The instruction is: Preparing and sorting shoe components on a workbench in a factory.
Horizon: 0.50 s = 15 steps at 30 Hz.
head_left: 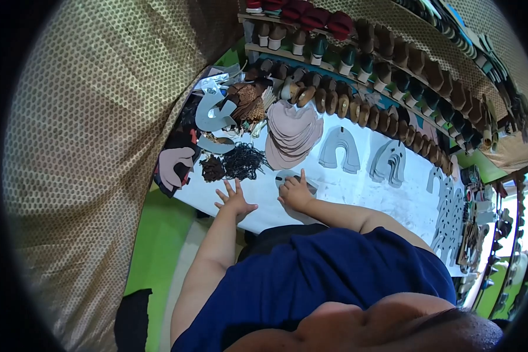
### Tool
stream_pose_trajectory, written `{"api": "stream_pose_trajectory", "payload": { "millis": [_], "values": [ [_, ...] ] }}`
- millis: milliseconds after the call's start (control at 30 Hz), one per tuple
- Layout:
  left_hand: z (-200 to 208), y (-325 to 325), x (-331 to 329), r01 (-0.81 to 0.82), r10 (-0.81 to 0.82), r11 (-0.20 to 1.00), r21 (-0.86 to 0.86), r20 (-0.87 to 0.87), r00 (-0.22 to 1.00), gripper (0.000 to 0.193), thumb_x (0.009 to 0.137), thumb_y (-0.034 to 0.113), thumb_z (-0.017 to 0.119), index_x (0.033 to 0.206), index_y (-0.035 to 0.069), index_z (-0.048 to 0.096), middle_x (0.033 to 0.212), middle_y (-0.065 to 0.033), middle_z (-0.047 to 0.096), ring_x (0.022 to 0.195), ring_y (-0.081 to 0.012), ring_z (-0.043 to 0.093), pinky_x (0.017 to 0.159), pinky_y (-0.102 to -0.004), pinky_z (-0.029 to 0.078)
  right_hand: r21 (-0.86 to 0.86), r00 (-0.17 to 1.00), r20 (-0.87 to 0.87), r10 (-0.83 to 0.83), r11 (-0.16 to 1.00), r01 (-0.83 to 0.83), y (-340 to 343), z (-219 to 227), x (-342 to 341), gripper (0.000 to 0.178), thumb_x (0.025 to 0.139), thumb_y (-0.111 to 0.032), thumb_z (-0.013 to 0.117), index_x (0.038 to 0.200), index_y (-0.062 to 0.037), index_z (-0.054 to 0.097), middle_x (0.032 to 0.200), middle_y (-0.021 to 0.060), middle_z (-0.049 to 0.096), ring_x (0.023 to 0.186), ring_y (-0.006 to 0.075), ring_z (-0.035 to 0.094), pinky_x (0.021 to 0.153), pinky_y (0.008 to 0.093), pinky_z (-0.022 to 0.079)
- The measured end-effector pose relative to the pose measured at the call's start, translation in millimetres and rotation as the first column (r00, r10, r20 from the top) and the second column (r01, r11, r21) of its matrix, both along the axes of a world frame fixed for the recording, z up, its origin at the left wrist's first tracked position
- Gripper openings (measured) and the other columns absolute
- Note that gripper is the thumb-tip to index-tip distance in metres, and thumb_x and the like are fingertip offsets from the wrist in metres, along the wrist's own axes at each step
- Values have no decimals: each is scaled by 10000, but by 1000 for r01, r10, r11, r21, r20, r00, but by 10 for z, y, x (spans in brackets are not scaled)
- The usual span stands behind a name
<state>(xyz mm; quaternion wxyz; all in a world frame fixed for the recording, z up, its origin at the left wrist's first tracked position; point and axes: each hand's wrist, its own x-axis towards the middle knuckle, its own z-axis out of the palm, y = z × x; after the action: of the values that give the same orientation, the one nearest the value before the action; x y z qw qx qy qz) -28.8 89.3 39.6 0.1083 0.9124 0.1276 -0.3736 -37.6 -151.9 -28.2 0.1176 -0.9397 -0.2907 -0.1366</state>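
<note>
My left hand hovers at the table's near edge with its fingers spread, holding nothing. Just beyond its fingertips lie a tangle of thin black strips and a small dark brown heap. My right hand rests on a grey flat cut piece, covering its middle. The index finger there is stretched out apart from the other fingers, which are bent onto the piece. A stack of pinkish shoe-upper cutouts sits beyond this hand. To its right lies a grey U-shaped cutout pile.
Another grey cutout stack lies on the white tabletop. Shoes on shelves line the far side. Brown scraps and a curved grey piece crowd the left end. A patterned curtain hangs at left.
</note>
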Motion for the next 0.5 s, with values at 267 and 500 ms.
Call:
{"api": "stream_pose_trajectory", "payload": {
  "millis": [267,500],
  "values": [
    [23,-30,-44,10,-10,1000,-4,23,1000,1333,704,580,803,1566,262,-162,1605,-174,-271,1453,-517,-185,1112,-724,68,-140,998,59,16,990,-8,-151,-82,156,178,759,-261,667,769,-89,710,851,25,663,1058,237,589,1096,764,144],
    [-79,-2,-61,15,-15,1000,-1,39,999,1336,701,591,799,1563,270,-170,1604,-166,-279,1451,-518,-192,1096,-744,68,498,731,-632,-257,588,638,-821,737,263,172,795,-215,664,824,-48,692,790,90,684,759,237,661,768,375,509]
  ]
}}
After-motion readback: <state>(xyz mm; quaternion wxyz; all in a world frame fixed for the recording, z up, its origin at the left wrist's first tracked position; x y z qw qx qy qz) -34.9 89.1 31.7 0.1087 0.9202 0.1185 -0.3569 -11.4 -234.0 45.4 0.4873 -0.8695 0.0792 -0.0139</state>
